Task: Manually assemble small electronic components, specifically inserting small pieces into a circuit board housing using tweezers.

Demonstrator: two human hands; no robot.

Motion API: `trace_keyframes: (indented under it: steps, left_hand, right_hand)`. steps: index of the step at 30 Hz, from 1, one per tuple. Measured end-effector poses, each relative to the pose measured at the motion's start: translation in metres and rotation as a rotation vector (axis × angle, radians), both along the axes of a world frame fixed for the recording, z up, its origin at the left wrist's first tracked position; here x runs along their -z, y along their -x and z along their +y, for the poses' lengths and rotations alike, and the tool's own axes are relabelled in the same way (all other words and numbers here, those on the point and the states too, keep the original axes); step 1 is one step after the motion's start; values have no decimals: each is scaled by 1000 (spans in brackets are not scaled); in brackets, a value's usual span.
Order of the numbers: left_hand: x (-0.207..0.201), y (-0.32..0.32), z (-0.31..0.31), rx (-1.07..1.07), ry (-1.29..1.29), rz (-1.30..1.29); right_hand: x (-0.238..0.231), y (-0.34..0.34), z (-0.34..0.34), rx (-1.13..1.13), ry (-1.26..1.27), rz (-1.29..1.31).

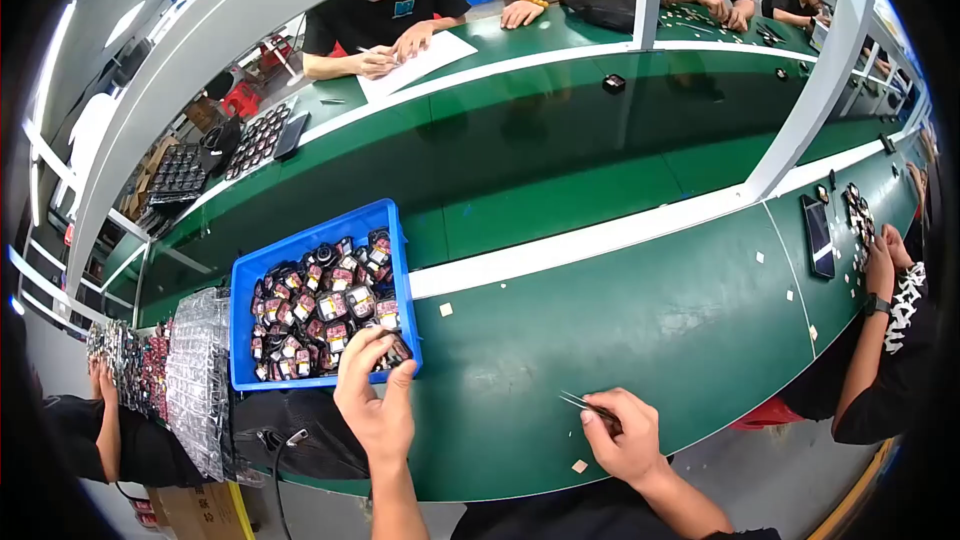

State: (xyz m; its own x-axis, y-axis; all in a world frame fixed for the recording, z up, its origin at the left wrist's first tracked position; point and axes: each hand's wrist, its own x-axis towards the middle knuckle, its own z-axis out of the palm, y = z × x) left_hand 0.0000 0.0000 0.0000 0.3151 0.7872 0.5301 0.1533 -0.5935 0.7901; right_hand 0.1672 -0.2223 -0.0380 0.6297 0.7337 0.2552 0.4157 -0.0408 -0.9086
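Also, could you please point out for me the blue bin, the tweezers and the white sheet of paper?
Blue bin [403, 285]: head view, on its right rim.
Tweezers [577, 401]: head view, on the exposed prongs.
White sheet of paper [424, 65]: head view, on its bare middle part.

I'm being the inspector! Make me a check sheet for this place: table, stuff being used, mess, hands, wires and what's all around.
Surface: green table, with a white strip along its far edge.
Things in use: blue bin full of small dark devices; tweezers.
Clutter: small pale squares scattered about; clear plastic packaging and a black bag near the bin.
Hands: left hand holds one small dark device at the bin's near right corner; right hand holds the tweezers above the table.
Cables: thin dark cord hanging by the bag.
Surroundings: other people around the tables; grey metal frame.
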Motion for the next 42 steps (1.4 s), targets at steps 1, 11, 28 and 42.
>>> trace_keyframes:
  steps: [1, 11, 28, 42]
  left_hand:
    - [-3, 0, 5, -117, -59, 101]
    - [-1, 0, 18, -396, -188, 398]
    - [22, -76, -209, 1829, 149, 497]
    - [147, -96, -272, 2220, 18, 295]
  right_hand:
    - [1, -1, 0, 0, 10, -6]
    - [-4, 3, 1, 19, -27, -14]
    - [0, 6, 1, 10, 11, 45]
    - [-1, 11, 6, -26, 95, -79]
